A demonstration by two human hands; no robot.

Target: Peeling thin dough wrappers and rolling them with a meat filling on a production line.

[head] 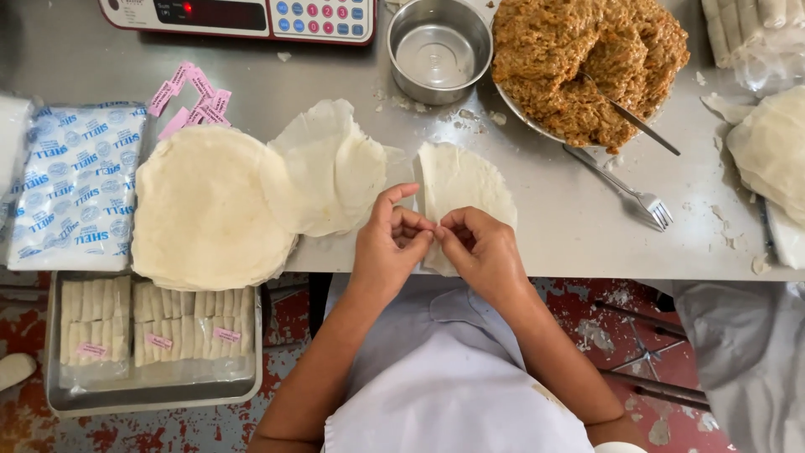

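Note:
My left hand and my right hand meet fingertip to fingertip at the near edge of a thin, pale round wrapper lying on the steel table. Both pinch that wrapper's near edge. To the left sit a loose pile of peeled wrappers and a thick stack of round wrappers. A large plate of brown minced filling with a spoon in it stands at the back right.
A fork lies beside the plate. An empty steel bowl, a weighing scale, pink labels and a printed plastic packet sit at the back and left. A metal tray holds packed rolls. More wrappers lie far right.

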